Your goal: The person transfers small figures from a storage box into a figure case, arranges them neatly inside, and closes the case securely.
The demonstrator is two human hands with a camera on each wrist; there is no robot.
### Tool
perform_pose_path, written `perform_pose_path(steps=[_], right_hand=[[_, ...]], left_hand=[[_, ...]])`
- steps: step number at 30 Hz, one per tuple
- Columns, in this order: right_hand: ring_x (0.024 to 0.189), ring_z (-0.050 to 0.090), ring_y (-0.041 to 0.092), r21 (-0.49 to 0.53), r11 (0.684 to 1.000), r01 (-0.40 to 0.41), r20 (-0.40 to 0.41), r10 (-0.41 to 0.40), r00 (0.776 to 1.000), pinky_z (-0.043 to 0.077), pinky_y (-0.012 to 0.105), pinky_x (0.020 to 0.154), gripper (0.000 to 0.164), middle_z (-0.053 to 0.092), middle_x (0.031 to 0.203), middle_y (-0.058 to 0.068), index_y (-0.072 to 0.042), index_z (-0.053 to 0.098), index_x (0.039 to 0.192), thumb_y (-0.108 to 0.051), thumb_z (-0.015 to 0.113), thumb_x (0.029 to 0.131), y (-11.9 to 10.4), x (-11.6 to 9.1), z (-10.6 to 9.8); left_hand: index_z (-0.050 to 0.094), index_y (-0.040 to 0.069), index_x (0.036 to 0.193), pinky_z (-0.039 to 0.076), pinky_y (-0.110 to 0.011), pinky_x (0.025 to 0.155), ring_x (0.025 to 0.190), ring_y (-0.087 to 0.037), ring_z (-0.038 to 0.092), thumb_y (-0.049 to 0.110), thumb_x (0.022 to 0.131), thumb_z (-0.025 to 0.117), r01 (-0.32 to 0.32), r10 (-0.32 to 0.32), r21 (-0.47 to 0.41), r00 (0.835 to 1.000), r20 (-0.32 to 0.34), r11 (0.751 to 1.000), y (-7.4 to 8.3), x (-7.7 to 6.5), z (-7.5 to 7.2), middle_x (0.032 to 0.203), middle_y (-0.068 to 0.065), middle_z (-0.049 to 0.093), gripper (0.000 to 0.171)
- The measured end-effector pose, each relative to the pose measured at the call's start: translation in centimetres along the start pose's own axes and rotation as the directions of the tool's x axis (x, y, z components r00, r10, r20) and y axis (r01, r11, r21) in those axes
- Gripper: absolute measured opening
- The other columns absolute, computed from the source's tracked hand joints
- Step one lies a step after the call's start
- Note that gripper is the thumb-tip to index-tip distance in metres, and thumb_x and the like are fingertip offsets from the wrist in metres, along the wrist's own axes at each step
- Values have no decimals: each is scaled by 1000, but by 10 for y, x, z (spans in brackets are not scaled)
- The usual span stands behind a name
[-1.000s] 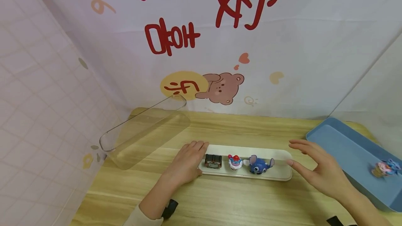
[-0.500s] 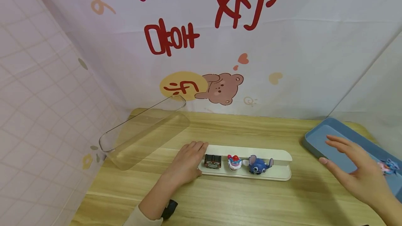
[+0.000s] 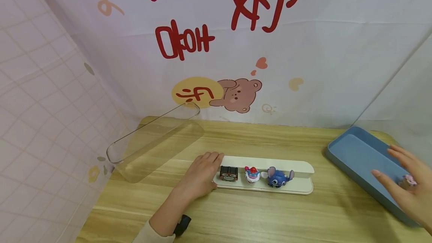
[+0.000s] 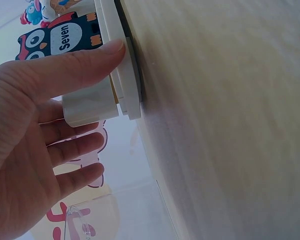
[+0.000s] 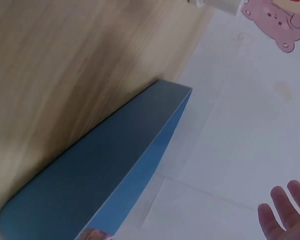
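Observation:
My left hand (image 3: 199, 175) holds the left end of a long white stepped display base (image 3: 270, 161); the thumb is on its front edge and the fingers are behind. On the base's lower step stand a dark owl figurine (image 3: 228, 174) marked "Seven", a small white, red and blue figurine (image 3: 252, 175) and a blue big-eared Stitch figurine (image 3: 277, 178). At the far right my right hand (image 3: 410, 188) hovers over a blue tray (image 3: 366, 160), fingers spread and holding nothing. A pink figurine (image 3: 409, 180) in the tray is partly hidden by that hand.
A clear plastic cover (image 3: 158, 145) leans at the back left of the wooden table (image 3: 256, 216). Behind the table hangs a white printed cloth (image 3: 324, 66), with a grid-patterned cloth (image 3: 50, 123) on the left side.
My right hand has moved right from the base's right end to over the blue tray, now covering part of the pink figurine. My left hand and the base have stayed put.

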State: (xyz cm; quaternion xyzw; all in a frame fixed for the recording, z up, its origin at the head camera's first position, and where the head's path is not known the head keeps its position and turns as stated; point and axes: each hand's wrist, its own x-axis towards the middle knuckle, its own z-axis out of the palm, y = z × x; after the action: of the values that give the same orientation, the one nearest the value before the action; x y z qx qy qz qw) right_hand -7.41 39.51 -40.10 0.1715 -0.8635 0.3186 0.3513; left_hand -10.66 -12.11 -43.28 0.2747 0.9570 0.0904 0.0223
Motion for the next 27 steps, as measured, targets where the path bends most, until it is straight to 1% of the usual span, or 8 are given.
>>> perform_pose_path(steps=[2, 5, 8, 12, 15, 20, 24, 27], right_hand=[[141, 43, -3, -21, 999, -31, -22, 30, 999, 27, 15, 117, 69, 50, 153, -4, 12, 59, 139, -29, 85, 90, 5, -3, -2], [145, 39, 2, -66, 996, -67, -54, 63, 997, 21, 21, 121, 85, 50, 154, 13, 10, 57, 141, -54, 81, 89, 14, -7, -4], [149, 40, 22, -124, 986, -108, -88, 97, 991, 20, 30, 124, 108, 48, 154, 27, 7, 56, 144, -80, 68, 81, 23, -11, -6], [144, 41, 51, -244, 955, -167, -134, 137, 981, 23, 52, 126, 121, 47, 152, 31, 6, 57, 144, -92, 59, 74, 34, -14, -10], [148, 36, 50, -308, 914, -263, -148, 227, 963, 20, 61, 125, 131, 43, 157, 30, 5, 55, 147, -99, 50, 68, 42, -19, -12], [157, 21, 38, -325, 824, -465, -129, 448, 885, 12, 61, 127, 130, 29, 168, 19, -1, 44, 157, -98, 48, 70, 53, -27, -17], [157, 21, 37, -318, 798, -511, -139, 494, 858, 14, 58, 127, 129, 30, 168, 18, -3, 43, 158, -96, 55, 69, 64, -31, -21], [156, 25, 35, -287, 799, -529, -161, 504, 849, 16, 51, 128, 118, 33, 167, 16, -5, 45, 158, -85, 69, 74, 73, -35, -22]], left_hand=[[44, 3, 156, 45, -46, 113, 136, -27, 49, 21, 74, 98, -1, 1, -1, 1000, -2, 1000, 0, 0, 0, 150, -10, 53, 100], [44, 3, 156, 45, -46, 113, 136, -27, 49, 21, 74, 98, 0, 0, -1, 1000, -2, 1000, 0, 0, 0, 150, -10, 53, 100], [44, 3, 156, 45, -46, 112, 136, -27, 49, 21, 75, 98, -1, 1, -2, 1000, -1, 1000, 0, 0, 0, 149, -9, 53, 99], [45, 3, 155, 46, -46, 111, 134, -27, 50, 21, 74, 98, -6, 6, -1, 1000, -2, 1000, -1, -1, 1, 148, -10, 54, 98], [46, 2, 154, 46, -46, 111, 133, -27, 51, 21, 74, 98, -7, 7, -1, 1000, -5, 1000, -1, -1, 1, 147, -10, 54, 97], [46, 1, 154, 46, -46, 111, 134, -27, 50, 21, 74, 98, -8, 8, -4, 1000, -4, 1000, 0, -1, 1, 148, -10, 53, 97], [46, 2, 154, 46, -46, 111, 134, -27, 50, 21, 74, 98, -5, 5, 2, 1000, -6, 1000, 0, 0, 1, 148, -10, 53, 98], [45, 2, 154, 46, -46, 111, 134, -27, 50, 22, 74, 98, -5, 5, 8, 1000, -7, 1000, -1, 1, 0, 148, -10, 53, 98]])
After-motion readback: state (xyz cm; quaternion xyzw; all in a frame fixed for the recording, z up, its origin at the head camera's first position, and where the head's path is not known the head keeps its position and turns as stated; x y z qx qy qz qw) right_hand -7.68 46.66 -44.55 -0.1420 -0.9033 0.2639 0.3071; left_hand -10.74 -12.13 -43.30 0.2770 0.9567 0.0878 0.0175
